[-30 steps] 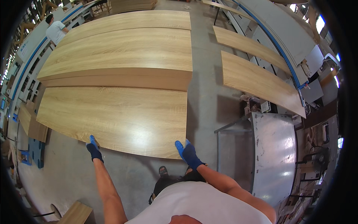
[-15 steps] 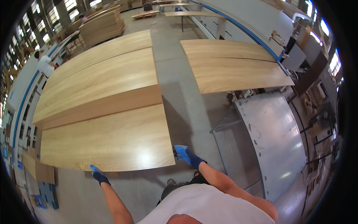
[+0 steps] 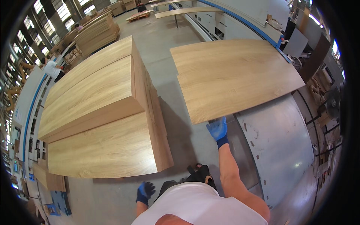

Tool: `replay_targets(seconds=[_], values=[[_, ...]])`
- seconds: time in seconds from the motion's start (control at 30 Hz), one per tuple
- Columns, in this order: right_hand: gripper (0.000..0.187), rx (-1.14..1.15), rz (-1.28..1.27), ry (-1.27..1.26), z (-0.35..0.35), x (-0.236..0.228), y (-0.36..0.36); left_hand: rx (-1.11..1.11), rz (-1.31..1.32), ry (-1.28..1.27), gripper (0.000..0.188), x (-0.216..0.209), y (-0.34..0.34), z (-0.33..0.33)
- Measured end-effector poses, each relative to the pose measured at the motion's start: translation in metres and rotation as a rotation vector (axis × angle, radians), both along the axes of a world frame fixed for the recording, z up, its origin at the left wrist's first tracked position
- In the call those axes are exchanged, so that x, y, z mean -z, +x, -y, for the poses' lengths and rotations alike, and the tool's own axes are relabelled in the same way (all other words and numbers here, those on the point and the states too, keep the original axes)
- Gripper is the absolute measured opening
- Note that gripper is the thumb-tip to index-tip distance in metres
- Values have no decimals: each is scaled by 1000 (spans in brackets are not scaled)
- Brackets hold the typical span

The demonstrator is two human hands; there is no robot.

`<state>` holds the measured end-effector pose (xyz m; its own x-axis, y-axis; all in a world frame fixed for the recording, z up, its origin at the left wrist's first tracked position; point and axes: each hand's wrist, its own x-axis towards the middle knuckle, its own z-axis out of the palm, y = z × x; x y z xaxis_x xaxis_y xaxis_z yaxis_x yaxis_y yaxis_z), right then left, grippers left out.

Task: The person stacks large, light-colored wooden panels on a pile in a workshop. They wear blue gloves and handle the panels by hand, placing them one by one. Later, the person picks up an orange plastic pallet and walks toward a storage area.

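Observation:
Both my hands wear blue gloves. My right hand (image 3: 217,129) is raised palm up at the near edge of a wood-grain panel (image 3: 240,86) on my right. Its fingers are stretched out, and some tips are hidden under the edge; whether they bear on it I cannot tell. My left hand (image 3: 145,192) hangs low beside my body, fingers apart and holding nothing. In front of it stands a tall stack of wood-grain panels (image 3: 101,146), with a higher stack (image 3: 90,90) directly behind.
A grey metal-topped table (image 3: 277,150) stands at the right, partly under the panel. Beyond it runs a long machine with a blue rail (image 3: 247,20). A co-worker (image 3: 52,69) stands at the far left. More stacked boards (image 3: 98,32) are at the back.
My hands have left the near edge of the left stack. The right hand has moved up and right to the other panel; the left has drawn back toward my body. The view has shifted.

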<state>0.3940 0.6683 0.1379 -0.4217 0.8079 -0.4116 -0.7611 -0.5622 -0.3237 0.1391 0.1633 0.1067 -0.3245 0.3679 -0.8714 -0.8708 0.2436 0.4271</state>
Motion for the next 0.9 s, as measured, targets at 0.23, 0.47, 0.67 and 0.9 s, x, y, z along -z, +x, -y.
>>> replay_targets(seconds=[0.23,0.47,0.67,0.9], values=[[45,24,-18,117,24,20,24,504,-176,77,49,-63,71,-111],[49,3,80,-35,173,-16,71,453,-120,326,45,-52,105,-213],[52,-105,153,-8,227,-13,83,371,247,576,47,-65,125,-202],[42,-126,110,-74,238,-93,83,442,-270,543,32,-167,116,-190]])
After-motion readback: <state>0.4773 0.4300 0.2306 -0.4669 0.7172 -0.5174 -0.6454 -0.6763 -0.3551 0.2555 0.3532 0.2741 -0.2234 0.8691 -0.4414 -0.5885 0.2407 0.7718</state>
